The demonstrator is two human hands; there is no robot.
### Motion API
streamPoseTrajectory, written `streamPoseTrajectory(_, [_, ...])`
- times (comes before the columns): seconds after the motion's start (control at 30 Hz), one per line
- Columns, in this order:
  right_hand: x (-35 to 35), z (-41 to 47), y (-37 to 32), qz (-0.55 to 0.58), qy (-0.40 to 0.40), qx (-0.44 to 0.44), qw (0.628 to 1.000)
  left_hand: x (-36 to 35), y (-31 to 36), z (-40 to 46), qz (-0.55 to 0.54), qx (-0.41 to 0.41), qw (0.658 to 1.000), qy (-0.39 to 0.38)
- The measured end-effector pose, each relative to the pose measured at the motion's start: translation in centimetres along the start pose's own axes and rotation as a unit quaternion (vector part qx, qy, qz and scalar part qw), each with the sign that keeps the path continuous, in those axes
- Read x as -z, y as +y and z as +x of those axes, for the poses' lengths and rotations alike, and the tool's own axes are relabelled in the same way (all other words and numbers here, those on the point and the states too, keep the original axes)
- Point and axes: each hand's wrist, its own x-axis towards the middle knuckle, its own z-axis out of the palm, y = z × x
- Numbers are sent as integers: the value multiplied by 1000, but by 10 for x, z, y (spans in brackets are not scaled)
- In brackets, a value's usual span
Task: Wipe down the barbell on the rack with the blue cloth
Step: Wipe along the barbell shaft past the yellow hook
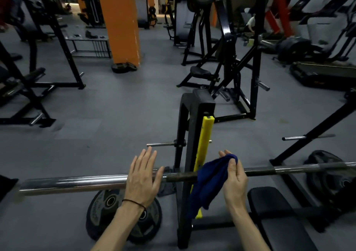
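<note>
**A:** Where is the barbell?

**B:** The barbell (77,183) runs level across the lower part of the view, from far left to far right. Its shiny thick sleeve is on the left; the darker, thinner shaft continues to the right. It rests on a black rack upright (189,154) near the middle, which has a yellow strip (204,140) down its face.

**A:** And the cloth?

**B:** The blue cloth (208,181) is draped over the shaft just right of the upright, with its loose end hanging down below the bar.

**A:** What are the hands doing?

**B:** The right hand (234,179) has its fingers and thumb curled around the upper bunch of the cloth, gripping it at the bar. The left hand (143,175) is flat and open, fingers straight and spread, palm down over the sleeve; whether it touches the metal cannot be told. A thin dark band circles that wrist.

**A:** What surrounds them?

**B:** A weight plate (100,208) lies on the grey floor beneath the left hand. A black padded bench (273,202) sits at lower right. Farther off stand black gym machines and an orange pillar (119,19).
</note>
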Motion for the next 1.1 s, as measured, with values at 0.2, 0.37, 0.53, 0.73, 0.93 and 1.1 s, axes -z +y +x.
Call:
streamPoseTrajectory(0.2, [63,42,-24,-38,34,14,999,-19,45,-2,21,35,999,19])
streamPoseTrajectory(0.37, [78,53,-32,-132,-1,109,985,-31,63,-7,40,57,998,9])
streamPoseTrajectory(0.53, [21,24,20,-271,-123,193,935,-37,64,-6,57,70,996,-5])
streamPoseTrajectory(0.73, [-48,-26,59,-377,-116,202,897,-38,55,-12,88,81,992,-30])
streamPoseTrajectory(0.93, [-51,-28,66,-418,-100,248,868,-30,38,-17,99,89,991,-33])
streamPoseTrajectory(1.1, [-35,-27,80,-435,-140,256,852,-35,31,-25,98,91,990,-35])
